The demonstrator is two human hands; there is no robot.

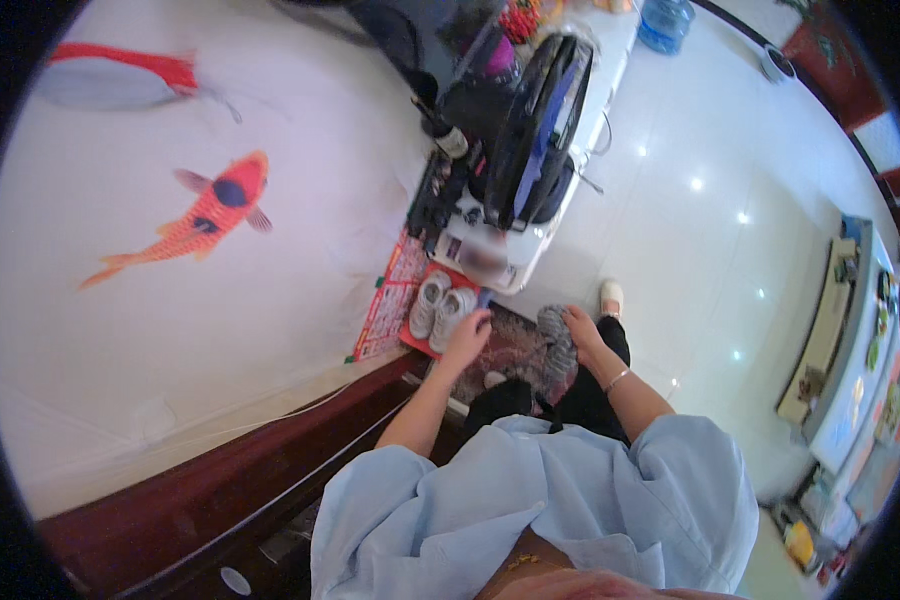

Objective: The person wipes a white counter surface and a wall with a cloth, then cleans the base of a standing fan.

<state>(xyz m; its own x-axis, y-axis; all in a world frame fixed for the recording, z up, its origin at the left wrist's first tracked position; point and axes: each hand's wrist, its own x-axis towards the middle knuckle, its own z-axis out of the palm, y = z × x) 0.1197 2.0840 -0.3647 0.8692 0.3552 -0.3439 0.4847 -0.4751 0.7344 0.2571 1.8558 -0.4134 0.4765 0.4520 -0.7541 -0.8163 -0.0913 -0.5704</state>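
My right hand [583, 334] grips the edge of a grey, ribbed, fluffy item [557, 341], perhaps a slipper or cloth, which hangs above a dark patterned mat [511, 341]. My left hand [471, 335] is beside a pair of white shoes [444, 307], its fingers slightly bent and nothing visible in them. Whether it touches the nearer shoe I cannot tell. The shoes stand side by side on a red sheet [412, 339] against the wall. One of my feet wears a cream shoe [611, 294] on the tiled floor.
A white table [521, 277] beyond the shoes bears a black bag [529, 142] and a dark bottle [446, 135]. Dark red wooden furniture [217, 480] runs along the wall at left. A blue water jug [665, 26] stands far off; a low table [844, 352] is at right.
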